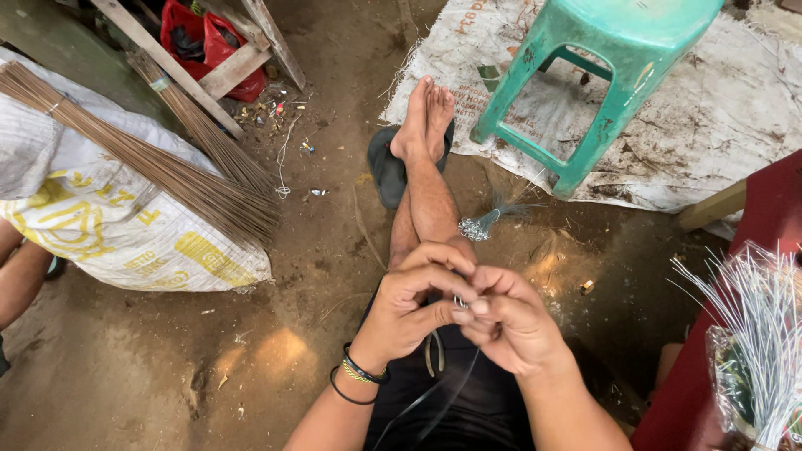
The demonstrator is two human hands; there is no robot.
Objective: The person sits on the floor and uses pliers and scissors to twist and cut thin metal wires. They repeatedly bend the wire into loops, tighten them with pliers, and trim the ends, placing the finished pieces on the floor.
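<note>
**Thin wire pinched between two hands over the lap**

At nine o'clock in the view, a woven white sack (109, 217) with yellow print is laid on the dirt floor (276, 351), and a bundle of thin brown sticks (167, 167) is rested across it, probably so that the sticks are kept off the soil and within reach. Beyond it, at eleven o'clock, wooden slats (225, 67) and a red bag (209, 38) are propped together out of the way.

Toward six o'clock, the left hand (413, 313) is held over the lap with its fingers curled and its thumb pressed against the fingertips of the right hand (514, 321). A small metal piece and a thin wire (434, 397) are pinched where the two hands meet; the exact hold is hidden by the fingers. The wire's loose ends are left trailing down across the dark shorts toward six o'clock. The hands are brought close together and near the eyes, seemingly because the work is fine. Dark bands are worn on the left wrist.

At twelve o'clock the legs are stretched out with the crossed feet (424, 117) set on a dark sandal. Just past the knee, a small pile of silvery wire pieces (480, 225) is kept on the ground, near enough to be picked from.

At one o'clock a green plastic stool (601, 75) is stood on a dirty white tarpaulin (718, 117). At four o'clock a sheaf of pale wires (756, 334) is propped against a red surface beside the right arm.
</note>
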